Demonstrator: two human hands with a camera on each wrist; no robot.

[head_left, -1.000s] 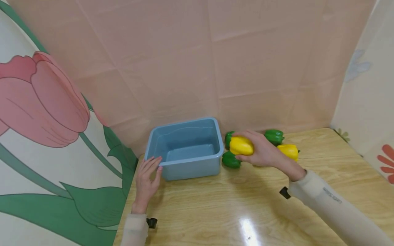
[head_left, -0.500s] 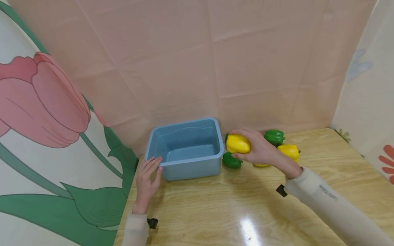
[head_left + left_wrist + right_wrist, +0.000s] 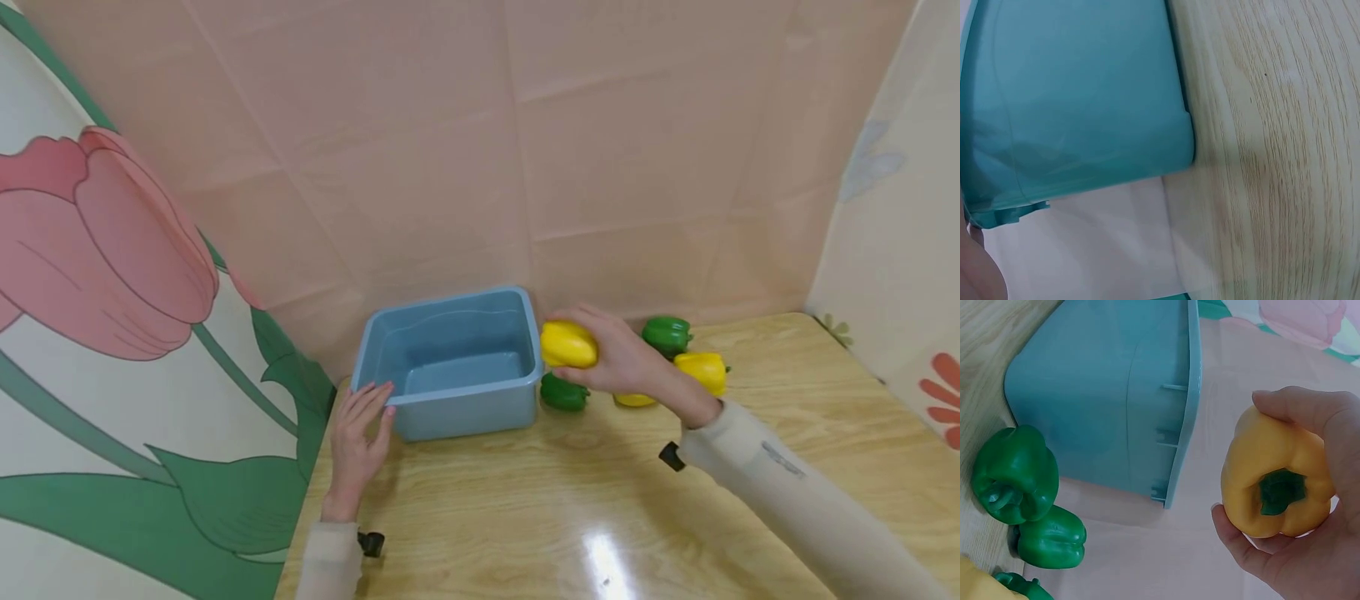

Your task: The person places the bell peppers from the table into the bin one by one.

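Observation:
My right hand (image 3: 613, 354) grips a yellow bell pepper (image 3: 568, 345) beside the right rim of a blue plastic tub (image 3: 465, 410). In the right wrist view, thumb and fingers wrap that pepper, its green stem facing the camera, level with the tub's rim. At the tub's front left corner, my left hand (image 3: 360, 437) rests with fingers extended over the rim and thumb outside. A green bell pepper (image 3: 564, 392) lies on the table below the held one, close to the tub. Another green pepper (image 3: 1052, 537), behind it, shows in the right wrist view. The tub's visible floor is bare.
Farther right on the wooden table (image 3: 480, 517) lie a green pepper (image 3: 667, 336), a yellow pepper (image 3: 702, 372) and a second yellow one (image 3: 635, 400), partly hidden by the right arm. A pinkish sheet (image 3: 435, 167) hangs behind the tub. A tulip-painted wall (image 3: 135, 250) borders the left side.
My right hand has carried the yellow pepper left and slightly up, from above the green peppers to the tub's right rim. My left hand has stayed on the corner.

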